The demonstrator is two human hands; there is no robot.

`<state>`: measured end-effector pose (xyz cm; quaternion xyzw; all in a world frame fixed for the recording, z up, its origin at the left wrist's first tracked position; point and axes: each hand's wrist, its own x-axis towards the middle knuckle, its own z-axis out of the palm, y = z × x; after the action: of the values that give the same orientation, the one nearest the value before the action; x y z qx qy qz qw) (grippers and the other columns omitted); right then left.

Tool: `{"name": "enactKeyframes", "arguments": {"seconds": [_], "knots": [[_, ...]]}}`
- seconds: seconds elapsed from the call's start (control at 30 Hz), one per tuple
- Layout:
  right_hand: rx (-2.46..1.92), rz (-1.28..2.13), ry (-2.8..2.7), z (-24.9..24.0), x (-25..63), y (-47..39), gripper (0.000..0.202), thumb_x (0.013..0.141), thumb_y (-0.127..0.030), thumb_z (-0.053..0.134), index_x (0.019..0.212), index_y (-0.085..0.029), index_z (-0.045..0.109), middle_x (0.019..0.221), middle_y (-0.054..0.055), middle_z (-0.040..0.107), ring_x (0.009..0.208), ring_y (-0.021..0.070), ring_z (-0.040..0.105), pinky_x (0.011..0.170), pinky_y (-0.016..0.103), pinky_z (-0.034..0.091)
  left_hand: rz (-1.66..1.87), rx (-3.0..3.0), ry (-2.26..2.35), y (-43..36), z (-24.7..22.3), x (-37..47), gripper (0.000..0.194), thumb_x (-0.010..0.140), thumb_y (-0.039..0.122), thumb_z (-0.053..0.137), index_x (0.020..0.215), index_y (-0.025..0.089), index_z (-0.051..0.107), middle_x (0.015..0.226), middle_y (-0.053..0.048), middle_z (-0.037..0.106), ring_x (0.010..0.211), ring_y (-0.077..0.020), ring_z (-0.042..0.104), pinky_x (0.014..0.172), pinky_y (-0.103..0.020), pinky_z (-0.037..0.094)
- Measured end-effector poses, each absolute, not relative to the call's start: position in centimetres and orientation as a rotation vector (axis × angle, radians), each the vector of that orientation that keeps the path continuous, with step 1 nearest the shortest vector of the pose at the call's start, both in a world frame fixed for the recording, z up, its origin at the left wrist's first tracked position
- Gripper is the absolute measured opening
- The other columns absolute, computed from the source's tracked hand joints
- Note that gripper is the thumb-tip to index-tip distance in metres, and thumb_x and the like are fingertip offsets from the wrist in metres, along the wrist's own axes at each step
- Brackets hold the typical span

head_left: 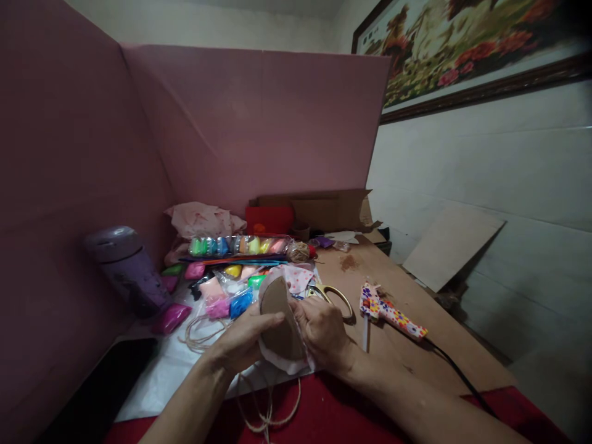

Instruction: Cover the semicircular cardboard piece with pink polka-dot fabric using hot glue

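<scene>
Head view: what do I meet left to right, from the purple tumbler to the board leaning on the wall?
Purple tumbler → bright pink packet → twine coil → left hand → half-round cardboard piece → right hand → flower-patterned glue gun → leaning board.

Scissors (346, 297) and glue gun (393, 314) lie right of the cardboard cutout (285, 337), a bottle (134, 274) left.
</scene>
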<state>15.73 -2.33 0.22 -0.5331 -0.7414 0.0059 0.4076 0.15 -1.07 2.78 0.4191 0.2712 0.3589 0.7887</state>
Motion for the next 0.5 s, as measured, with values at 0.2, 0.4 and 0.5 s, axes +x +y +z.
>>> {"name": "enactKeyframes", "arguments": {"seconds": [0.2, 0.4, 0.5], "knots": [[-1.106, 0.808, -1.359, 1.6, 16.1, -1.7, 0.049, 0.086, -0.053, 0.036, 0.061, -0.016, 0.057, 0.055, 0.001, 0.053, 0.050, 0.0116, 0.045, 0.048, 0.024, 0.031, 0.730, 0.907, 0.558, -1.4, 2.8, 0.1, 0.043, 0.071, 0.012, 0.064, 0.113, 0.016, 0.058, 0.093, -0.011, 0.069, 0.079, -0.0212, 0.065, 0.072, -0.031, 0.049], [-0.924, 1.291, -1.135, 2.7, 15.9, -1.5, 0.044, 0.071, -0.053, 0.057, 0.050, -0.016, 0.045, 0.046, -0.006, 0.037, 0.039, 0.0055, 0.029, 0.040, 0.020, 0.022, 0.672, 0.941, 0.560, -1.5, 2.9, 0.2, 0.040, 0.072, 0.013, 0.064, 0.111, 0.016, 0.059, 0.091, -0.011, 0.070, 0.077, -0.0197, 0.065, 0.072, -0.030, 0.049], [-0.905, 1.369, -1.055, 2.6, 15.8, -1.6, 0.043, 0.068, -0.053, 0.060, 0.051, -0.016, 0.046, 0.046, -0.006, 0.040, 0.041, 0.0056, 0.031, 0.041, 0.020, 0.024, 0.671, 0.967, 0.576, -1.5, 3.1, 0.2, 0.042, 0.070, 0.014, 0.066, 0.111, 0.018, 0.060, 0.093, -0.010, 0.069, 0.079, -0.0200, 0.064, 0.073, -0.030, 0.048]]}}
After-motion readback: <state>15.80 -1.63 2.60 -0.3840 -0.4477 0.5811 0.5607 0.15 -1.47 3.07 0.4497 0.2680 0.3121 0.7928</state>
